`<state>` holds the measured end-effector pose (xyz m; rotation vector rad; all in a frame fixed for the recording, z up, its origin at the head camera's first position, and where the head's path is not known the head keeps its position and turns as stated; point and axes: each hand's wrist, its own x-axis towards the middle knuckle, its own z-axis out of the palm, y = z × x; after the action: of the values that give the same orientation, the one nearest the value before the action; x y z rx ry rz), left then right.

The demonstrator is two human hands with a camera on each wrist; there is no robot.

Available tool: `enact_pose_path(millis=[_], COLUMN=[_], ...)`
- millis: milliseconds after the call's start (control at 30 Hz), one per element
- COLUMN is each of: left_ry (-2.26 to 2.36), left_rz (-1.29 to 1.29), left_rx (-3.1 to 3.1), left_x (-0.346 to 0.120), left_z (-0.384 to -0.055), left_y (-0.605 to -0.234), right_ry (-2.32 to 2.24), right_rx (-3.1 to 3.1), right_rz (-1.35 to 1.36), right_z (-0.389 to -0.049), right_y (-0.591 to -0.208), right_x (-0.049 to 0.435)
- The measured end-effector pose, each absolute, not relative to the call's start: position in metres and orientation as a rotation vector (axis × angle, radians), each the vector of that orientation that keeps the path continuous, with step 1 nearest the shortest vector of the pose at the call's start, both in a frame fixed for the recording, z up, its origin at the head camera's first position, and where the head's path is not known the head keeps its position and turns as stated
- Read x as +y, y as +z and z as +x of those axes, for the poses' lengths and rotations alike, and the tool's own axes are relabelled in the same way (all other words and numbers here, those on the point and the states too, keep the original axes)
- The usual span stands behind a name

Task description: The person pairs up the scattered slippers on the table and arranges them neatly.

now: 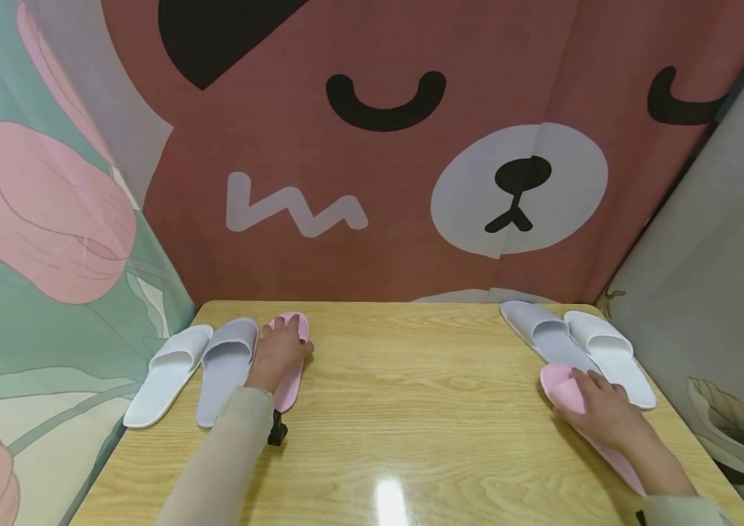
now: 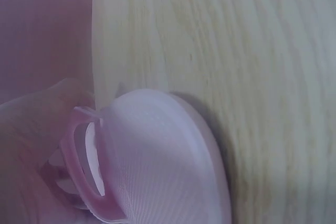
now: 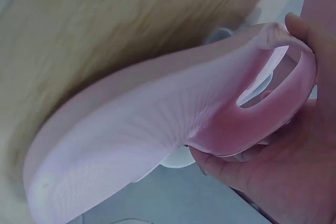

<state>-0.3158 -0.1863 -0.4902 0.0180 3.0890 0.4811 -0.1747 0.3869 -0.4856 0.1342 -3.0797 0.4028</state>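
Note:
My left hand (image 1: 280, 352) grips a pink slipper (image 1: 290, 389) from above, at its strap; the heel points toward me. In the left wrist view, that slipper's ribbed insole (image 2: 163, 150) lies against the wood and my fingers are partly hidden behind the strap. On the right, my right hand (image 1: 615, 418) holds the other pink slipper (image 1: 566, 391) around its upper, thumb on one side and fingers on the other. The right wrist view shows this slipper's sole (image 3: 105, 145) tilted, its edge above a shadow on the table.
Beside the left pink slipper lie a grey slipper (image 1: 224, 374) and a white slipper (image 1: 168, 381). Another grey slipper (image 1: 549, 332) and white slipper (image 1: 615, 358) lie at the table's right edge. The wooden table (image 1: 405, 394) meets a bear-printed curtain (image 1: 398, 161) at the back.

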Motion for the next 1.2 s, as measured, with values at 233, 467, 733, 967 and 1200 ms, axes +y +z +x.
enact_pose_path(millis=[233,467,733,967,1200], left_ry=[0.477,0.493,0.474,0.481,0.475], left_rz=[-0.015,-0.043,-0.033,-0.043,-0.037], left_rx=[3.078,3.070,3.072,3.073,3.078], left_x=[-0.182,-0.181,-0.181,-0.179,-0.178], left_z=[-0.317,-0.318,-0.317,-0.315,-0.315], left_y=[-0.490,-0.489,-0.490,-0.488,-0.487], right_ry=[0.400,0.422,0.432,0.438,0.458], right_rx=[-3.100,-3.106,-3.113,-3.104,-3.105], right_rz=[0.102,0.098,0.111,0.117,0.077], right_z=[-0.182,-0.188,-0.193,-0.195,-0.197], right_y=[-0.485,-0.484,-0.484,-0.485,-0.480], right_x=[0.380,0.375,0.372,0.370,0.364])
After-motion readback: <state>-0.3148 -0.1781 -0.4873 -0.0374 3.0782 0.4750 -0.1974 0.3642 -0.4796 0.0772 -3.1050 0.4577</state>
